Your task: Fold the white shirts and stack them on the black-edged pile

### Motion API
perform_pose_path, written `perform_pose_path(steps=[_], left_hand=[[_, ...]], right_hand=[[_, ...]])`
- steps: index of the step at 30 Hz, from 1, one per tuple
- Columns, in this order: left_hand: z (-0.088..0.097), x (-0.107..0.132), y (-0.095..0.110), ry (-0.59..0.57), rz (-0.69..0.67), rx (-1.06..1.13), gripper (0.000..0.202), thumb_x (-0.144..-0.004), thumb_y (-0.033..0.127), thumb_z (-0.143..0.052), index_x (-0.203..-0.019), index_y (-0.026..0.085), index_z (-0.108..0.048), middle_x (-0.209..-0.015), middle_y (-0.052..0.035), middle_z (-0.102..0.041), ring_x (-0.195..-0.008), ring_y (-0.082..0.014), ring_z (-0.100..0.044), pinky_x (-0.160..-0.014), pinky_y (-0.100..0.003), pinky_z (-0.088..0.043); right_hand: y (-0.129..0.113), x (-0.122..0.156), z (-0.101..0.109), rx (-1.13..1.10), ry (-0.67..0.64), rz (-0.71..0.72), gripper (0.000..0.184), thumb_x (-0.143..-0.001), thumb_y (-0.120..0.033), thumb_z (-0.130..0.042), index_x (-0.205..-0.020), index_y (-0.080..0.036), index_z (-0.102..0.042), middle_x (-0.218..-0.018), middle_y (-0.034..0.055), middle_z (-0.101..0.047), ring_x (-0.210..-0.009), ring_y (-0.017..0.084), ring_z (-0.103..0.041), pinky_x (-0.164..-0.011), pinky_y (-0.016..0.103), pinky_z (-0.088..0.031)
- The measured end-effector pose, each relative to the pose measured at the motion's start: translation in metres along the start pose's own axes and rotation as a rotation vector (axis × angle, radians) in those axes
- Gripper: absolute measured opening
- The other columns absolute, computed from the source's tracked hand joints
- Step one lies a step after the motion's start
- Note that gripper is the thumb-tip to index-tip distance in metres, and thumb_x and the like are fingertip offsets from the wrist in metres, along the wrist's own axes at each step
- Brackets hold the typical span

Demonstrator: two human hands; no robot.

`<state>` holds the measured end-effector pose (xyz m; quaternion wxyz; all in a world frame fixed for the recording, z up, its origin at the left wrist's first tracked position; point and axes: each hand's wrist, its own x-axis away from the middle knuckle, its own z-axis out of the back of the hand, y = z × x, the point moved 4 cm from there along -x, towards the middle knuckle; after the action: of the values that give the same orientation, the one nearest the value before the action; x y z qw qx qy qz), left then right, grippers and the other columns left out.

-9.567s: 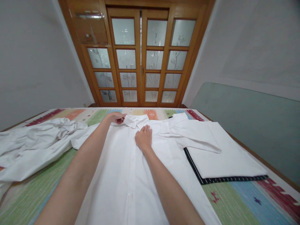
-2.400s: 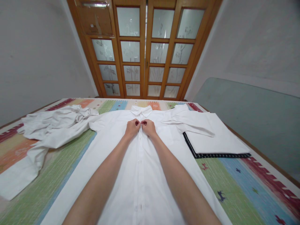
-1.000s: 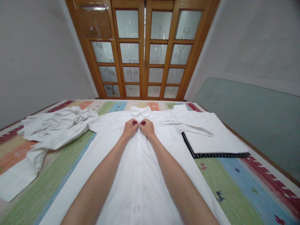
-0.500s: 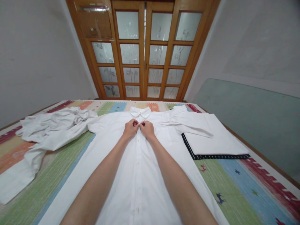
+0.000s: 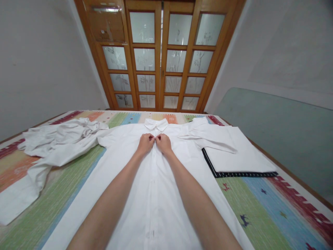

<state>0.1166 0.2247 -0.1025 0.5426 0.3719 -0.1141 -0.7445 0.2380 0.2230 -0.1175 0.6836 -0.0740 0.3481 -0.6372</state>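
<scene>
A white collared shirt (image 5: 135, 205) lies spread face up, its collar at the far end and its front placket running toward me. My left hand (image 5: 146, 143) pinches the placket a little below the collar. Right beside it, my right hand (image 5: 163, 143) pinches the same strip, the fingertips of both hands almost touching. Whatever button or buttonhole lies between the fingers is hidden. One sleeve stretches out to the left, and the other rests over folded cloth on the right.
Crumpled white clothing (image 5: 62, 137) lies at the left. Folded white and black cloth (image 5: 239, 156) is stacked at the right. Beneath everything is a colourful patterned cover (image 5: 260, 208). A pale green headboard-like panel (image 5: 273, 132) stands at the right, with wooden glass-paned doors (image 5: 158, 69) beyond.
Both hands keep their pinch on the placket and have shifted only very slightly. The shirt and the cloths around it stay where they were.
</scene>
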Motion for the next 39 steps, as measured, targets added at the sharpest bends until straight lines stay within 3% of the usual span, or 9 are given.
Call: perform_pose_path(steps=[19, 27, 33, 39], left_hand=[[-0.002, 0.000, 0.001, 0.003, 0.119, -0.176, 0.020, -0.082, 0.022, -0.052, -0.077, 0.019, -0.071, -0.081, -0.0088, -0.072, -0.087, -0.0248, -0.062, -0.081, -0.035, -0.044], [-0.003, -0.001, -0.007, 0.007, 0.114, -0.099, 0.021, -0.082, 0.021, -0.051, -0.077, 0.017, -0.071, -0.081, -0.0084, -0.072, -0.079, -0.0210, -0.062, -0.076, -0.031, -0.045], [0.000, 0.002, -0.006, 0.056, 0.053, -0.196, 0.022, -0.081, 0.018, -0.052, -0.091, 0.019, -0.071, -0.099, -0.0110, -0.070, -0.099, -0.0257, -0.060, -0.090, -0.037, -0.044], [0.004, 0.014, 0.000, -0.029, 0.050, -0.285, 0.030, -0.087, 0.019, -0.047, -0.109, 0.016, -0.066, -0.118, -0.0156, -0.066, -0.114, -0.0314, -0.054, -0.096, -0.044, -0.040]], right_hand=[[-0.001, 0.002, -0.004, 0.045, 0.012, 0.036, 0.016, -0.090, -0.018, -0.048, -0.087, -0.018, -0.064, -0.096, 0.0095, -0.066, -0.093, 0.021, -0.055, -0.083, 0.031, -0.041], [0.001, 0.002, 0.002, 0.006, 0.050, 0.015, 0.017, -0.089, -0.015, -0.050, -0.093, -0.017, -0.066, -0.096, 0.0091, -0.064, -0.095, 0.021, -0.055, -0.088, 0.032, -0.042], [-0.008, 0.006, 0.005, 0.041, -0.015, 0.125, 0.026, -0.089, -0.014, -0.049, -0.108, -0.020, -0.067, -0.117, 0.0096, -0.065, -0.111, 0.023, -0.053, -0.095, 0.036, -0.041], [-0.018, 0.013, 0.000, 0.156, -0.107, 0.180, 0.038, -0.092, -0.011, -0.042, -0.124, -0.016, -0.061, -0.139, 0.0100, -0.057, -0.131, 0.023, -0.047, -0.106, 0.036, -0.036]])
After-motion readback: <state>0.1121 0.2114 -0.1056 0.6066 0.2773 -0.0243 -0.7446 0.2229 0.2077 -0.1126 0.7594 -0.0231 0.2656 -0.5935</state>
